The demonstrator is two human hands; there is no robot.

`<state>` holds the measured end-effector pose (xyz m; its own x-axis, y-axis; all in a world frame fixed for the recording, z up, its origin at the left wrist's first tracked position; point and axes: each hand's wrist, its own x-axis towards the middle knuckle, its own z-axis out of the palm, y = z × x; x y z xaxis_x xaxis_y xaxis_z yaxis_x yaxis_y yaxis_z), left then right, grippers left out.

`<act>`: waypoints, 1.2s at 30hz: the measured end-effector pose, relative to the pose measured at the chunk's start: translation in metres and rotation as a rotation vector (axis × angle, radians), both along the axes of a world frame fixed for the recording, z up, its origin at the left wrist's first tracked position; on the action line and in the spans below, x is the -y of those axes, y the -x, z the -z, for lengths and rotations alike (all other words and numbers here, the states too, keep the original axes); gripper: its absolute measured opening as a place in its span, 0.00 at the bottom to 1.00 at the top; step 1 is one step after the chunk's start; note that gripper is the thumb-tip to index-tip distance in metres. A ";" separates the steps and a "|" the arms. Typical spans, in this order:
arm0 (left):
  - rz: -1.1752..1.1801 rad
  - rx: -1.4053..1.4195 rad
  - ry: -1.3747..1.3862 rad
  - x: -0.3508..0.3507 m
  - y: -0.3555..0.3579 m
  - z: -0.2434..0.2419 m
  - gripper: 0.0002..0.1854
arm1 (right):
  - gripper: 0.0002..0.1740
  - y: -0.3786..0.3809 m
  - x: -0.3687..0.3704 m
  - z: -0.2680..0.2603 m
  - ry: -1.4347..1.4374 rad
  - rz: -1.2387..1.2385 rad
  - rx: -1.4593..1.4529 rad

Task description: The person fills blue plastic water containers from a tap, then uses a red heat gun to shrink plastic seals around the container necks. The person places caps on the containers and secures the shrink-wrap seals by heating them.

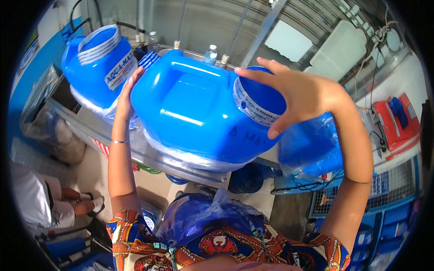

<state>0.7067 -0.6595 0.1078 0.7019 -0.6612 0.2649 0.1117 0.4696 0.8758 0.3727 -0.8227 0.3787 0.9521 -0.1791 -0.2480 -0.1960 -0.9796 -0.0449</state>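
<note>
A large blue plastic water jug with a built-in handle stands before me on a metal counter, clear plastic wrap round its base. My left hand lies flat against its left side, fingers pointing up. My right hand arches over the jug's round cap, fingers spread, the thumb at the near rim and the fingertips at the far rim. A printed seal band circles the cap's side. Left of my left hand stands a second blue jug, also with a seal band and plastic wrap.
Small clear bottles stand behind the jug. A blue item in clear plastic lies to the right, with a red case beyond. The metal counter's edge runs in front. A person is at the lower left.
</note>
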 end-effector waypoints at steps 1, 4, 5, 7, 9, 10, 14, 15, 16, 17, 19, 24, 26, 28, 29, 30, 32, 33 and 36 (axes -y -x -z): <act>0.050 -0.059 0.027 0.009 -0.007 0.010 0.32 | 0.67 0.005 0.003 0.008 0.019 0.017 0.014; 0.200 -0.324 -0.005 0.036 -0.025 0.039 0.34 | 0.64 0.017 0.013 0.041 0.046 -0.041 0.249; 0.203 -0.344 -0.013 0.041 -0.027 0.047 0.34 | 0.63 0.020 0.015 0.050 0.089 -0.065 0.327; 0.196 -0.366 -0.028 0.042 -0.029 0.058 0.34 | 0.58 0.022 0.023 0.058 0.074 -0.104 0.428; 0.172 -0.378 -0.037 0.036 -0.023 0.065 0.34 | 0.56 0.023 0.028 0.063 0.065 -0.147 0.488; 0.159 -0.380 -0.040 0.033 -0.019 0.066 0.35 | 0.54 0.020 0.033 0.063 0.077 -0.147 0.489; 0.059 -0.365 -0.054 0.008 0.008 0.067 0.35 | 0.51 0.017 0.062 0.054 -0.132 -0.201 0.451; 0.028 -0.362 -0.059 0.001 0.017 0.067 0.35 | 0.51 0.017 0.068 0.054 -0.109 -0.193 0.437; -0.002 -0.361 -0.059 -0.006 0.027 0.068 0.35 | 0.52 0.019 0.073 0.055 -0.096 -0.204 0.436; -0.032 -0.361 -0.062 -0.013 0.037 0.068 0.36 | 0.52 0.018 0.077 0.056 -0.093 -0.237 0.452; -0.085 -0.367 -0.057 -0.023 0.059 0.068 0.36 | 0.52 0.018 0.087 0.056 -0.068 -0.248 0.441; -0.182 -0.384 -0.040 -0.026 0.125 0.068 0.37 | 0.49 0.017 0.107 0.042 -0.057 -0.246 0.331; -0.202 -0.399 -0.036 -0.023 0.154 0.067 0.37 | 0.47 0.013 0.104 0.043 0.094 -0.340 0.519; -0.205 -0.406 -0.027 -0.013 0.181 0.067 0.37 | 0.39 0.002 0.094 0.053 0.225 -0.419 0.769; -0.196 -0.397 -0.024 -0.007 0.195 0.067 0.37 | 0.36 -0.005 0.084 0.064 0.236 -0.384 0.654; -0.188 -0.391 -0.017 0.003 0.213 0.064 0.37 | 0.33 -0.002 0.078 0.074 0.242 -0.357 0.541; -0.156 -0.349 0.003 0.023 0.237 0.060 0.38 | 0.26 0.004 0.080 0.086 0.224 -0.297 0.511; -0.134 -0.281 0.011 0.035 0.245 0.056 0.38 | 0.21 0.010 0.084 0.092 0.195 -0.264 0.594; -0.144 0.108 0.013 0.081 0.262 0.036 0.40 | 0.12 0.047 0.119 0.101 0.206 -0.245 0.713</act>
<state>0.4449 -0.7404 0.0717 0.7560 -0.5519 0.3520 -0.0520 0.4855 0.8727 0.3261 -0.9419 0.2779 0.8872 0.0808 0.4542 0.0346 -0.9934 0.1091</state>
